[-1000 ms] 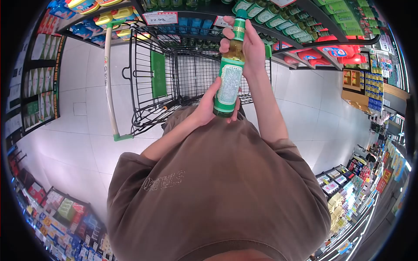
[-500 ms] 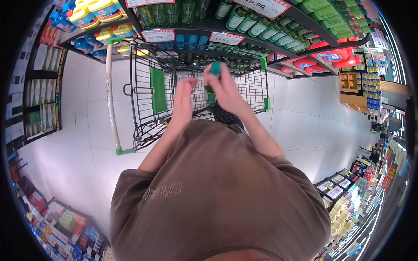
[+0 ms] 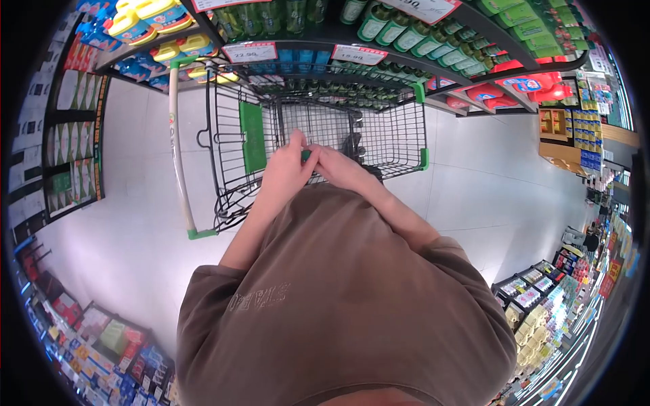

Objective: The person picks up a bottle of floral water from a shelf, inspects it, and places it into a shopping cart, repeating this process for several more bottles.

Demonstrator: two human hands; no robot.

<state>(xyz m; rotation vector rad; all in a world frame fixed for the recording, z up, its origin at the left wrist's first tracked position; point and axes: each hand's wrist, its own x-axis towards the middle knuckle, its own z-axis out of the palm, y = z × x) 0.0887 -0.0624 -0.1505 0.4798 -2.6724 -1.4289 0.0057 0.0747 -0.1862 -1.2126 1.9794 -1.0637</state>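
Note:
Close in front of my body, my left hand (image 3: 288,166) and my right hand (image 3: 342,169) meet with their fingers bent around a green bottle (image 3: 306,155). Only a small green patch of the bottle shows between the fingers; the rest of it is hidden. My left index finger and thumb stand out over that patch, while the right fingers press in from the other side. Beyond both hands is a black wire shopping cart (image 3: 399,139) with a green panel (image 3: 253,137) at its left end.
Past the cart, shelves hold rows of green bottles (image 3: 393,32) above price tags (image 3: 359,53). Yellow jugs (image 3: 128,28) stand at upper left and red jugs (image 3: 528,84) at right. Tiled floor (image 3: 474,155) runs along both sides of the cart.
My right hand has brought the bottle down and left, from upright over the cart to close before my body. My left hand has closed in on it, and the hands now meet.

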